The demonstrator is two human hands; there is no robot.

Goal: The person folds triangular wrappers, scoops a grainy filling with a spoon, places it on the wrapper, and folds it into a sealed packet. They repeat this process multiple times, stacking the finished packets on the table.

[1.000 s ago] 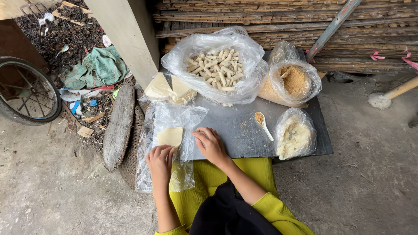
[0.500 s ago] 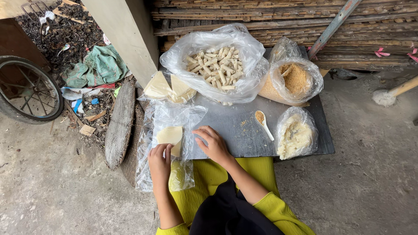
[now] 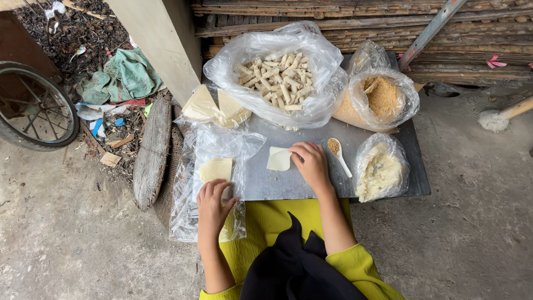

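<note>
The step in hand looks like laying out a wrapper for filling: the right hand point(image 3: 311, 164) presses open fingers on the edge of a pale square pastry sheet point(image 3: 278, 159) lying flat on the grey metal tabletop point(image 3: 300, 133), just at nine o'clock from the hand. The left hand point(image 3: 214, 203), fingers loosely spread, rests on a clear plastic bag of stacked pale sheets point(image 3: 215, 169) at the table's seven o'clock corner. The single sheet has no marked long axis; its top edge tilts towards one o'clock. Next would likely need the small white spoon of brown crumbs point(image 3: 337, 151), at three o'clock.
</note>
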